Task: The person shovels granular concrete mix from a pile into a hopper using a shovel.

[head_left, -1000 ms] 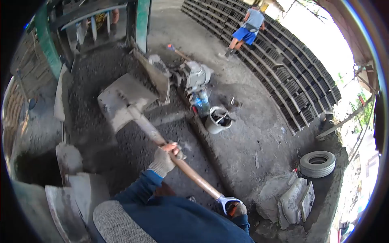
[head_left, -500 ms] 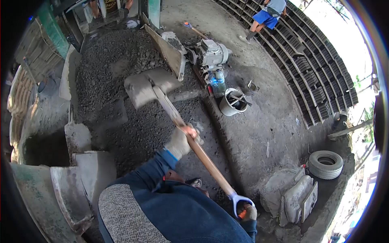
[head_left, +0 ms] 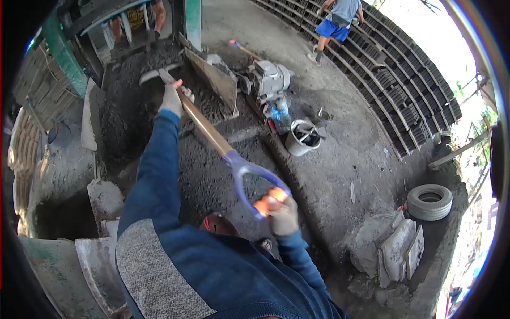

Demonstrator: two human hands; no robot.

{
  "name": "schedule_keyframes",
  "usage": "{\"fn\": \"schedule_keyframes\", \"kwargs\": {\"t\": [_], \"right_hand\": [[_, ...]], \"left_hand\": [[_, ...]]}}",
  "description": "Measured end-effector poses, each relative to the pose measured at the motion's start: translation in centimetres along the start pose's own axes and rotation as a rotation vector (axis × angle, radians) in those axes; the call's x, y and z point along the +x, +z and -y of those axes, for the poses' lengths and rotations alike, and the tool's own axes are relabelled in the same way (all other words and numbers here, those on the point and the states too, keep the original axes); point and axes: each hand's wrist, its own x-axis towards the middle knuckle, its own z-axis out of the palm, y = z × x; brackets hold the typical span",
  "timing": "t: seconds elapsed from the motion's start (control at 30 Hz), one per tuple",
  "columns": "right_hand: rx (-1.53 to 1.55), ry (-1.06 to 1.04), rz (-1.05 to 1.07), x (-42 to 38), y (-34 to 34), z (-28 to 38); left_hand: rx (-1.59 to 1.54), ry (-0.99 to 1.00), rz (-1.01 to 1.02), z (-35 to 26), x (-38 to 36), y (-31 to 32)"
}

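Observation:
A shovel (head_left: pixel 208 131) with a wooden shaft and a blue D-shaped handle slants across the view. My left hand (head_left: pixel 172 100), in a pale glove, is wrapped round the shaft close to the blade. My right hand (head_left: pixel 283 213), gloved with orange at the fingertips, grips the end of the D-handle. The blade (head_left: pixel 154 76) is at the dark loose mix (head_left: pixel 125 119) between upright boards, tilted so that mainly its edge shows. How much it carries cannot be made out.
Right of the shovel are an electric motor (head_left: pixel 272 80), a plastic bottle (head_left: pixel 281 114) and a white bucket (head_left: pixel 298 148). A tyre (head_left: pixel 429 202) lies at right. A person (head_left: pixel 340 24) stands by racks of dark blocks (head_left: pixel 393 80); another person's legs (head_left: pixel 159 18) show at the top.
Both hands have pushed the shovel forward, away from my body. The blade has moved up and left to the far part of the mix, and my left arm is now stretched out.

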Motion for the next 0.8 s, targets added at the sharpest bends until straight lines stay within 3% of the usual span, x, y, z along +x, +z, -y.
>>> {"fn": "schedule_keyframes", "kwargs": {"t": [0.07, 0.13, 0.17, 0.23, 0.27, 0.3, 0.37, 0.43, 0.47, 0.5, 0.53, 0.57, 0.67, 0.8], "right_hand": [[0.233, -0.05, -0.126, -2.8, -2.9, 6.7], [0.199, -0.211, -0.232, -5.6, -8.3, 10.9], [0.11, -0.253, -0.231, -6.9, -13.4, 11.8], [-0.339, -0.426, -0.332, -8.0, -17.1, 17.7], [-0.496, -0.558, -0.396, -7.9, -18.7, 19.4], [-0.604, -0.74, -0.443, -7.2, -21.1, 21.2], [-0.962, -1.131, -0.621, -6.1, -22.8, 25.0], [-1.104, -1.373, -0.833, -5.5, -21.0, 30.3], [-0.99, -1.399, -0.903, -5.5, -20.3, 32.7], [-1.265, -1.672, -0.939, -5.3, -20.6, 36.0], [-1.299, -1.816, -0.955, -4.9, -19.6, 38.9], [-1.28, -1.965, -0.928, -4.2, -17.4, 41.6], [-1.142, -2.317, -0.751, -0.7, -8.6, 49.2], [-0.954, -2.497, -0.493, 5.4, 1.9, 50.8]], "left_hand": [[-0.169, -0.13, 0.152, 1.2, -3.6, 1.7], [-0.315, -0.154, 0.231, 3.3, -9.9, 4.5], [-0.383, -0.196, 0.303, 4.3, -13.0, 5.7], [-0.402, -0.253, 0.414, 6.0, -18.8, 7.5], [-0.45, -0.276, 0.492, 7.5, -19.5, 7.7], [-0.542, -0.361, 0.44, 9.0, -20.5, 8.1], [-0.503, -0.264, 0.537, 11.7, -23.0, 8.8], [-0.432, -0.13, 0.706, 13.3, -25.0, 9.1], [-0.385, -0.048, 0.755, 13.5, -26.4, 9.3], [-0.387, -0.02, 0.829, 13.8, -27.1, 9.2], [-0.384, 0.008, 0.903, 14.1, -27.6, 9.0], [-0.356, 0.081, 0.843, 14.4, -28.1, 8.9], [-0.258, 0.211, 0.981, 11.7, -29.7, 7.8], [-0.54, 0.244, 0.801, 6.6, -26.6, 4.9]]}}
